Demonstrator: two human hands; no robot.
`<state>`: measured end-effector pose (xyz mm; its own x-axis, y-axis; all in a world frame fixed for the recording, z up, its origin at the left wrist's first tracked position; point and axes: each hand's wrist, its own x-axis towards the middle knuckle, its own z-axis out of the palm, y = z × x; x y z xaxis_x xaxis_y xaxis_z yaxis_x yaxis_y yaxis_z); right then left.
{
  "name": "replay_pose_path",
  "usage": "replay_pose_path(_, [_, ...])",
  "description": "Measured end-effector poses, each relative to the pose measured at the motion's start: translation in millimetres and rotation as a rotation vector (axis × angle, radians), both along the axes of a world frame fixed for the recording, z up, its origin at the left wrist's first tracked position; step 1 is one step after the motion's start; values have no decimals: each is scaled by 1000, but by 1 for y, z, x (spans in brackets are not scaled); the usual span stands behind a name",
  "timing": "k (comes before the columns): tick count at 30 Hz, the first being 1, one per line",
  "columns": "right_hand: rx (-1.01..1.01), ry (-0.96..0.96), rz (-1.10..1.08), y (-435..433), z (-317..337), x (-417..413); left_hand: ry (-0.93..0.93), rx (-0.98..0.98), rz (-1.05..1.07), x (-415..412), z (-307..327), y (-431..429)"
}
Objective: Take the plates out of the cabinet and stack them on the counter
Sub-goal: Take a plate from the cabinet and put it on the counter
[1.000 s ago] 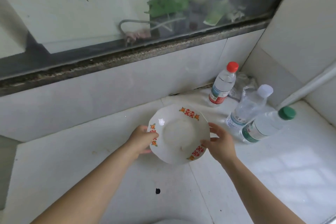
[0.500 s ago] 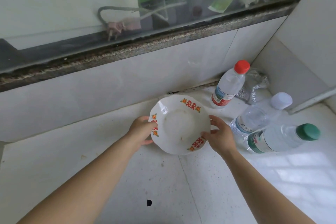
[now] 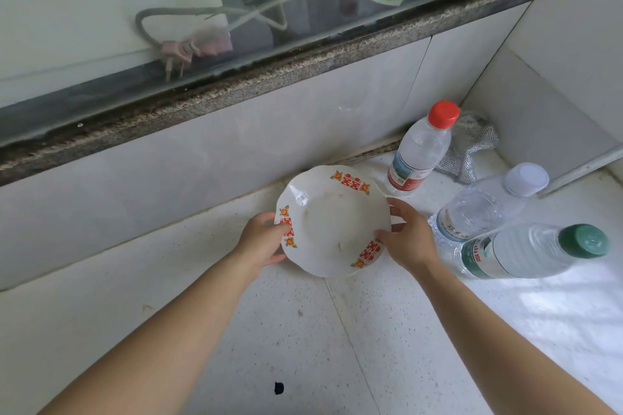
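Observation:
A white plate [image 3: 332,219] with a scalloped rim and red and orange motifs is held low over the white speckled counter [image 3: 337,340], close to the tiled back wall. My left hand [image 3: 261,241] grips its left rim with the thumb on top. My right hand [image 3: 406,237] holds the right rim, thumb on the near edge and fingers spread along the side. Whether the plate's underside touches the counter cannot be told. The cabinet is out of view.
Three plastic water bottles stand right of the plate: one with a red cap [image 3: 419,150], one with a white cap [image 3: 485,204], one with a green cap [image 3: 532,251]. A metal mesh scrubber [image 3: 470,148] lies in the corner. A window ledge [image 3: 236,84] runs above the wall tiles.
Both hands have carried the plate a little farther from me and lower toward the counter near the back wall. The grip on both rims is unchanged.

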<state>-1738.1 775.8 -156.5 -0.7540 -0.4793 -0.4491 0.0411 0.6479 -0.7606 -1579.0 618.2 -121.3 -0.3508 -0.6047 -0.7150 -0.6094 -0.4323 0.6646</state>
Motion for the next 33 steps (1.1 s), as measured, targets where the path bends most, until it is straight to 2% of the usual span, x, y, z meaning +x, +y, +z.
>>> replay_pose_path(20, [48, 8, -43, -1, -10, -2, -21, -44, -38, -7, -17, -10])
replay_pose_path(33, [135, 114, 100, 6, 5, 14, -76, -263, -360, 16, 5, 4])
